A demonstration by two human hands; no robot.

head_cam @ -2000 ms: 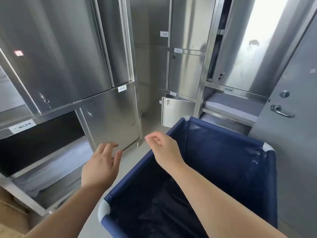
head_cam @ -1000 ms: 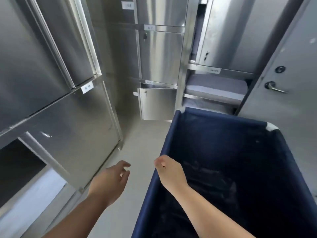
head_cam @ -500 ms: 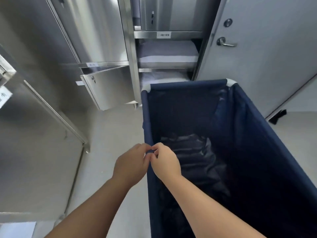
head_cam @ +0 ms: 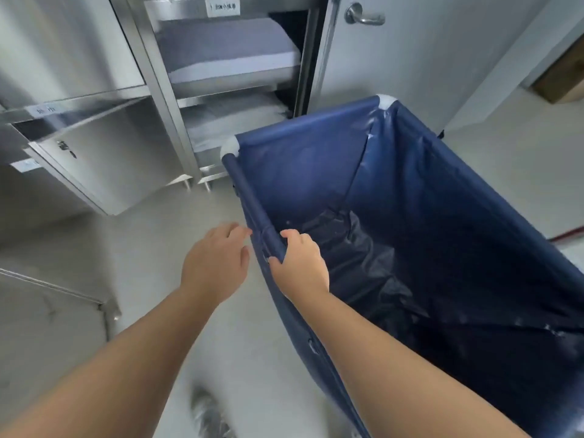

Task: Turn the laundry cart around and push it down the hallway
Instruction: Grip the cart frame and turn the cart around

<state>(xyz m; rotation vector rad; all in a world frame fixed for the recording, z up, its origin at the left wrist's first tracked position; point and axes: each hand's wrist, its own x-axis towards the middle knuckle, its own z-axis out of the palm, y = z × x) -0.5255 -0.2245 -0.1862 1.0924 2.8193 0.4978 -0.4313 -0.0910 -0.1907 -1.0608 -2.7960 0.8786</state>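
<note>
Steel cabinets (head_cam: 94,147) are lining the room, their open shelves holding folded linen (head_cam: 227,55). The right hand (head_cam: 298,263) is clenching the left rail of the blue laundry cart (head_cam: 442,191). Just left of that grip, the left hand (head_cam: 215,263) is hovering loosely unclenched. Beyond the grip, dark plastic sheeting (head_cam: 363,254) is lying inside the cart.

Two bare forearms, no sleeves, left hand (head_cam: 215,263), right hand (head_cam: 300,267).

floor (head_cam: 158,248): pale grey, bare | steel cabinets (head_cam: 72,58) at 10-11 o'clock, one door (head_cam: 104,165) ajar | folded linen (head_cam: 227,55) shelved at 12 | grey door (head_cam: 426,52) with lever handle (head_cam: 363,15) at 1
</note>
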